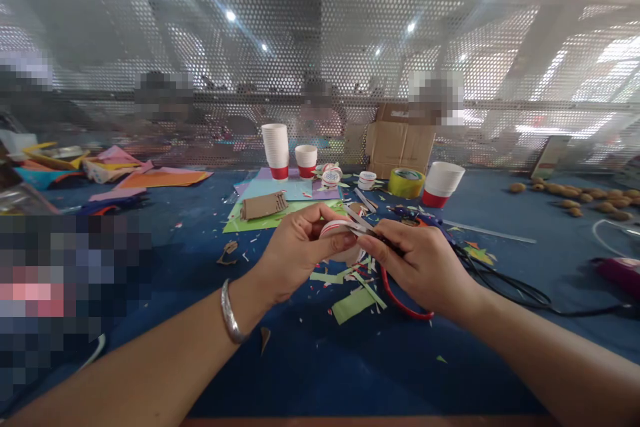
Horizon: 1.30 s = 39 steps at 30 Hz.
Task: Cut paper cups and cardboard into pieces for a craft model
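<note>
My left hand (pixel 305 240), with a silver bangle at the wrist, pinches a short round white paper cup piece (pixel 336 229) with red lines on it. My right hand (pixel 423 260) grips scissors (pixel 359 219), whose pale blades lie against the cup piece's edge. A red loop (pixel 407 307), seemingly the scissors' handle, shows below the right hand, though the palm hides where it joins. Under both hands lie green paper strips (pixel 353 305) and small red and white scraps. Beyond them rest two cut white cup bottoms, one of them (pixel 367 180) plain to see.
White and red paper cups (pixel 275 150) stand stacked at the back, with more cups (pixel 443 183) right of a yellow tape roll (pixel 406 183). Brown corrugated card (pixel 264 205) lies on coloured sheets. A black cable (pixel 520 290) crosses the right side. Walnut-like lumps (pixel 570 192) sit far right.
</note>
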Each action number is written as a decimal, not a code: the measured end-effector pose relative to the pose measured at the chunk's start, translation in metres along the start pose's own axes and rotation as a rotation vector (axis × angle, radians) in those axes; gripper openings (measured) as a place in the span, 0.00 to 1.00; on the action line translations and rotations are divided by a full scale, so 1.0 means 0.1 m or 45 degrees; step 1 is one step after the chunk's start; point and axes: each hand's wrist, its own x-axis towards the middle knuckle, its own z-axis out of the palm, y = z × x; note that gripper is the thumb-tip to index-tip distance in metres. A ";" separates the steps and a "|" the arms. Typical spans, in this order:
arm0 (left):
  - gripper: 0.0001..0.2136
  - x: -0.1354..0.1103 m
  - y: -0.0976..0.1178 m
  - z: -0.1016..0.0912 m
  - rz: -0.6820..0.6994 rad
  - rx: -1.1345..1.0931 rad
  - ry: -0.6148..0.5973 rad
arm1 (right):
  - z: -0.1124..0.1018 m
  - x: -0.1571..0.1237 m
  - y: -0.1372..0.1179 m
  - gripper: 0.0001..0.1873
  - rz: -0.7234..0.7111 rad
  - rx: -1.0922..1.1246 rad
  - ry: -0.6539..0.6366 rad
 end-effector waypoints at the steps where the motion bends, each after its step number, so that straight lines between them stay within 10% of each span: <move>1: 0.12 -0.01 0.00 0.01 0.007 0.033 0.017 | 0.00 0.00 0.01 0.23 0.000 -0.003 0.003; 20: 0.07 0.01 0.05 0.02 -0.084 -0.029 0.003 | -0.06 0.08 0.09 0.25 0.246 0.586 -0.352; 31: 0.08 -0.05 0.09 0.05 0.049 0.572 -0.093 | -0.03 0.09 0.05 0.19 0.282 0.652 -0.231; 39: 0.16 -0.07 0.05 0.06 -0.083 0.285 -0.131 | -0.02 0.08 0.05 0.18 0.325 0.764 -0.280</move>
